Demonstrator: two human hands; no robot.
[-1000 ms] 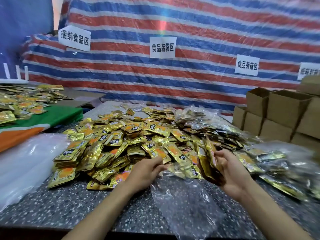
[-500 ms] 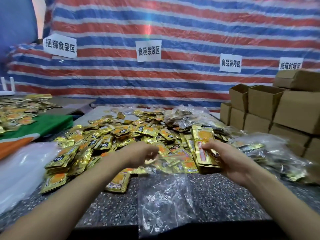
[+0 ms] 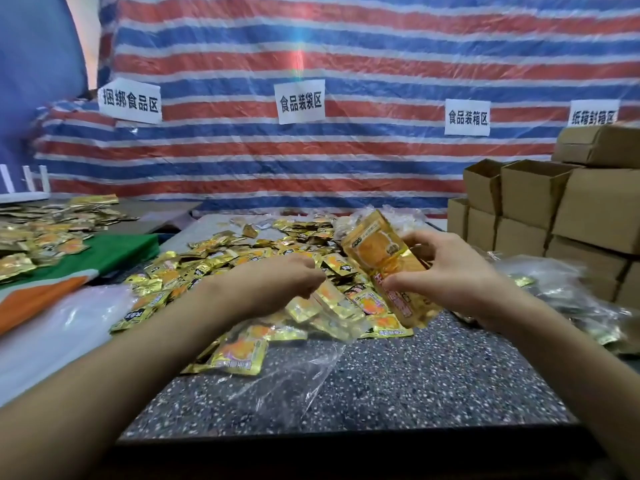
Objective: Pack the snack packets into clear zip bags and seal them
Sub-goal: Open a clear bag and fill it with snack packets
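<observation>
While a striped tarpaulin (image 3: 346, 46) closes off the back of the packing station, a person works at a speckled table (image 3: 415, 375) flanked on the right by stacked cardboard boxes (image 3: 533, 199). A wide heap of loose snack packets (image 3: 242, 258) covers the far half of the table. On the bare surface in front of the heap lies one clear zip bag (image 3: 287, 372), flat and seemingly empty, its length running away from the person and slanting up to the right; which end is the mouth cannot be told. Above and to the right of it, clear of the table, a stack of packets (image 3: 377, 251) is held on edge, its long axis tilted from upper left down to lower right. The right hand (image 3: 460, 278) grips that stack, thumb on the near face and fingers curled round the far edge. The left hand (image 3: 277, 282) hangs palm down over the near fringe of the heap, fingers curled; whether it pinches anything is not visible. The bag sits just below the left hand and between the two forearms, so the left is the nearer one to lift and open it, while the stack's lower end would likely have to swing left and down to meet the opening.
</observation>
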